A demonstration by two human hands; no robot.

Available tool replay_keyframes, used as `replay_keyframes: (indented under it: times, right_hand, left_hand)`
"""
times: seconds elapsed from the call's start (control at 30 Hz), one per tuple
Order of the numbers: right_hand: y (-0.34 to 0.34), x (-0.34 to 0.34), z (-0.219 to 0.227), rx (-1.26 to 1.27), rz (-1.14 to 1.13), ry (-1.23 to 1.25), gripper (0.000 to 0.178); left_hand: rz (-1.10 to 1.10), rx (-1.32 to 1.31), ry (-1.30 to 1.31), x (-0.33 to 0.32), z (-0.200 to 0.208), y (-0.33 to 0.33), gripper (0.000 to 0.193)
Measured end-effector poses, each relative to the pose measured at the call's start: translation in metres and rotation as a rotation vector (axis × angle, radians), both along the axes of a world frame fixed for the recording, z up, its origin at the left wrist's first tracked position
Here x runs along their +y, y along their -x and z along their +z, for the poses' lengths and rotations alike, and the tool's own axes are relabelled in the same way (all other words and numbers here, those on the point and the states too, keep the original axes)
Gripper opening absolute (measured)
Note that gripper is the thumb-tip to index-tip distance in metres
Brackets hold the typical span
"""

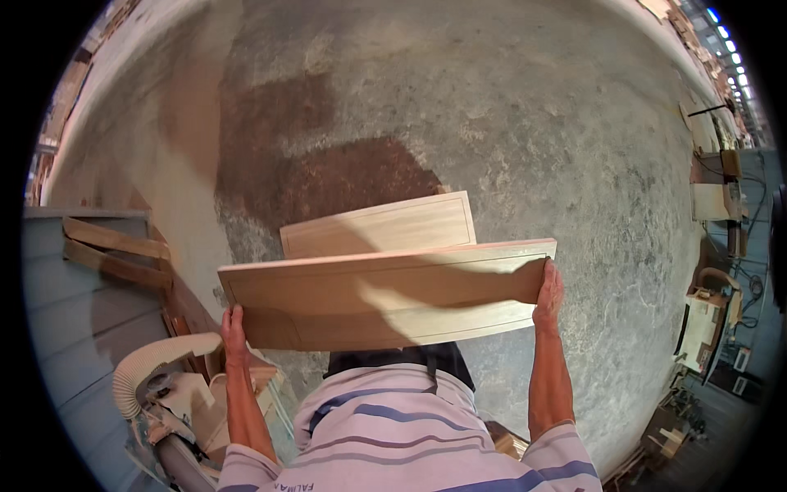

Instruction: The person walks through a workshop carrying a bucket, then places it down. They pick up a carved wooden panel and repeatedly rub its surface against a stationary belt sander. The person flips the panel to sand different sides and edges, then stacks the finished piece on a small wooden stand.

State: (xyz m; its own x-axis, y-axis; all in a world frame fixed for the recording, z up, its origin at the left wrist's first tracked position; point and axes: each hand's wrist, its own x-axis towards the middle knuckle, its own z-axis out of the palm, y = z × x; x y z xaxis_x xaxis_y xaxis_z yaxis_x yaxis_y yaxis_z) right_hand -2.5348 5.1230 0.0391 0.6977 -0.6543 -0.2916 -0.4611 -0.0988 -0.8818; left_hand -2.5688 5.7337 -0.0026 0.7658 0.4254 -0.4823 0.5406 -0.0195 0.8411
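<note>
A long pale wooden panel point(369, 299), with a thin line running just inside its edges, is held level in front of my waist. My left hand point(234, 334) grips its left end and my right hand point(549, 293) its right end, fingers closed on the edges with part of them hidden beneath. Beyond the far edge shows a second, shorter wooden panel point(377, 223), slightly angled and partly covered by the first. Whether the two panels touch cannot be made out. Shadows fall across the held panel.
At lower left stands a machine point(184, 410) with a ribbed beige hose point(135, 369). Wooden strips point(119, 250) lean by a blue-grey wall point(70, 295). The concrete floor point(566, 139) has a dark reddish patch. More equipment point(701, 328) and cables line the right side.
</note>
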Motion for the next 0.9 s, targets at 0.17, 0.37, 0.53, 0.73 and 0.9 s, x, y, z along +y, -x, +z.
replay_keyframes:
  times: [0.17,0.37,0.53,0.73,0.9]
  right_hand:
    - [-0.030,0.015,-0.040,0.114,-0.043,-0.034,0.044]
    - [-0.053,-0.002,-0.106,0.183,0.064,-0.018,0.042]
    - [-0.089,-0.012,-0.168,0.228,0.171,-0.022,0.044]
    - [-0.125,-0.018,-0.238,0.293,0.157,-0.091,0.048]
    - [-0.145,-0.013,-0.284,0.376,0.173,-0.016,0.049]
  left_hand:
    - [0.088,0.099,0.027,0.008,-0.035,-0.022,0.046]
    - [0.146,0.180,-0.056,-0.004,-0.078,-0.046,0.041]
    - [0.204,0.246,-0.124,-0.019,-0.143,-0.062,0.043]
    - [0.221,0.329,-0.145,-0.029,-0.219,-0.085,0.048]
    - [0.219,0.366,-0.118,-0.033,-0.258,-0.103,0.049]
